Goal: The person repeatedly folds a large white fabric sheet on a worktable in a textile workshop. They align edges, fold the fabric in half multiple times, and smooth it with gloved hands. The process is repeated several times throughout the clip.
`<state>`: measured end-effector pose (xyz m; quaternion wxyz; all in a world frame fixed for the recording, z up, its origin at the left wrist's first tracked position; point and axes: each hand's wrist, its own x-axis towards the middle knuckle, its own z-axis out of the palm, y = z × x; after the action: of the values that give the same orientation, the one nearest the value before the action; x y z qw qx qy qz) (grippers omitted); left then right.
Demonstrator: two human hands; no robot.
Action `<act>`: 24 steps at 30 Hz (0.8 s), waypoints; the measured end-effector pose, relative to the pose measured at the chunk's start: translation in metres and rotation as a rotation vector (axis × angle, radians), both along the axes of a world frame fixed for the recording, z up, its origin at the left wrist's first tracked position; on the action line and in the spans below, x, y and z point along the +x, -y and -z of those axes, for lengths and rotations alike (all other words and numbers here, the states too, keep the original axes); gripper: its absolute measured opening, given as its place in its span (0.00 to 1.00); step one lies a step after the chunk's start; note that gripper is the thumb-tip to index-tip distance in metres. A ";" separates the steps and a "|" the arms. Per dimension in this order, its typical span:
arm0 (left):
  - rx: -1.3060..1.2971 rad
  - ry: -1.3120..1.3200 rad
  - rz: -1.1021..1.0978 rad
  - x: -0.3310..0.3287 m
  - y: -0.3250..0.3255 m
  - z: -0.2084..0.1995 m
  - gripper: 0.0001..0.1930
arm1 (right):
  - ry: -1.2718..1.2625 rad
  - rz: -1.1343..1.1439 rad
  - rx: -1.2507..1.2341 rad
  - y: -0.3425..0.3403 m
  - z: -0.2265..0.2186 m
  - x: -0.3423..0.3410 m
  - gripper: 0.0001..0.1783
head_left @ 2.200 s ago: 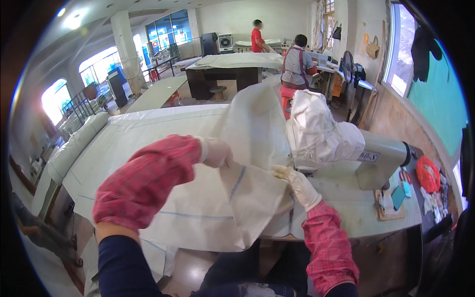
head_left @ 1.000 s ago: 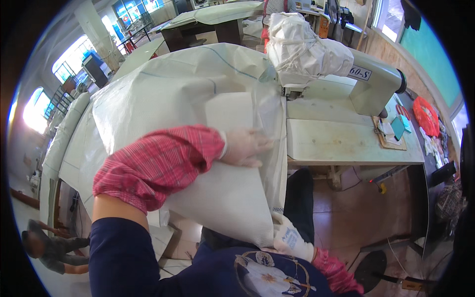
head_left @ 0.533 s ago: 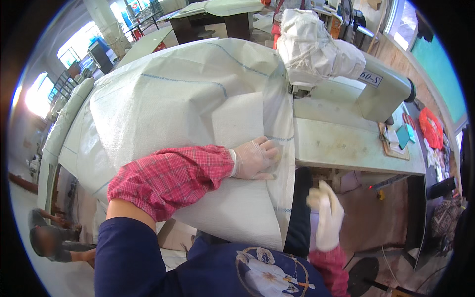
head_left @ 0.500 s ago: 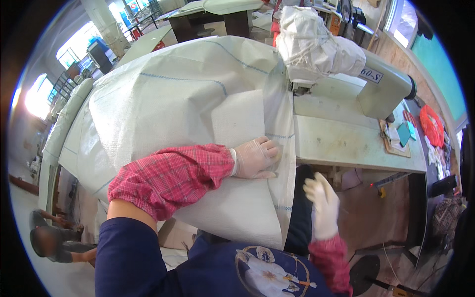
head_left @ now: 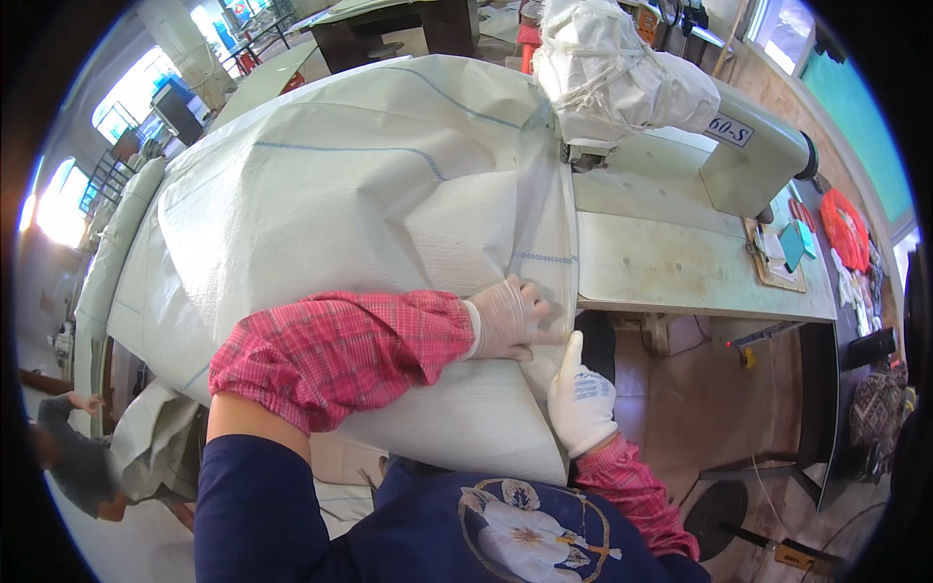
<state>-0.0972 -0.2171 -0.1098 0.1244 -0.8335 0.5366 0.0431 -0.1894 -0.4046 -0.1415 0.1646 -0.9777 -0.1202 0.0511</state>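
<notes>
A large white woven plastic sheet (head_left: pixel 321 214) with blue stitched-looking lines spreads over the table and hangs toward my lap. On its right part rests my left hand (head_left: pixel 507 319), in a thin pale glove, its fingers bent and closed on the material near the edge strip. My right hand (head_left: pixel 581 398), in a white coated glove, grips the sheet's right edge just below; its thumb points up on top and its other fingers are partly hidden. Beyond the hands, the head of a sewing machine (head_left: pixel 753 160), wrapped in white cloth at its front, stands over the sheet's edge.
The machine's pale worktable (head_left: pixel 671 262) extends to the right, with a clipboard (head_left: pixel 775 255) on it. A red plastic bag (head_left: pixel 844 231) lies farther right. At the lower left a person (head_left: pixel 73 457) is near a bunched sheet (head_left: pixel 160 442). A dark desk (head_left: pixel 398 34) stands behind.
My right hand has moved left and up onto the sheet's edge and taken hold of it. My left hand's fingers have bent. The person at lower left has shifted beside a bunched sheet.
</notes>
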 end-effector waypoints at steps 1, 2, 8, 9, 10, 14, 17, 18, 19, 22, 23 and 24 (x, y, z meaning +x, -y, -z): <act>0.039 -0.014 0.011 -0.001 0.003 0.001 0.26 | -0.018 -0.018 -0.075 -0.002 0.004 0.000 0.36; 0.035 0.024 0.027 -0.001 0.005 0.002 0.25 | -0.043 -0.039 -0.134 -0.005 0.007 -0.001 0.36; -0.253 -0.016 0.368 0.052 -0.021 -0.006 0.19 | -0.019 -0.128 -0.360 -0.017 0.016 0.020 0.37; -0.378 -0.023 0.169 0.074 -0.035 -0.009 0.19 | 0.056 -0.127 -0.336 -0.016 0.013 0.033 0.36; -0.415 -0.029 -0.036 0.096 -0.050 -0.012 0.19 | 0.070 -0.133 -0.363 -0.015 0.011 0.052 0.36; 0.316 0.198 -0.495 0.167 -0.103 -0.043 0.24 | 0.093 -0.162 -0.356 -0.020 0.007 0.157 0.29; 0.349 0.131 -0.522 0.157 -0.104 -0.105 0.22 | 0.036 -0.024 -0.243 -0.038 0.000 0.240 0.28; 0.414 0.111 -0.485 0.138 -0.095 -0.131 0.21 | 0.024 -0.049 -0.267 -0.043 -0.009 0.262 0.25; 0.500 0.081 -0.469 0.114 -0.081 -0.155 0.21 | -0.003 -0.040 -0.299 -0.050 -0.019 0.277 0.22; 0.509 -0.182 -0.636 0.012 -0.027 -0.205 0.14 | -0.049 -0.213 -0.668 -0.067 -0.059 0.294 0.26; 0.426 -0.239 -0.570 -0.025 -0.012 -0.209 0.14 | -0.069 -0.268 -0.766 -0.072 -0.070 0.288 0.26; 0.277 -0.317 -0.382 -0.058 0.007 -0.209 0.13 | -0.008 -0.385 -0.822 -0.076 -0.076 0.275 0.25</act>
<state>-0.1551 -0.2239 0.0990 0.1414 -0.8775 0.3714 0.2685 0.0854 -0.3288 -0.0655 -0.2492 -0.9216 -0.2686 0.1281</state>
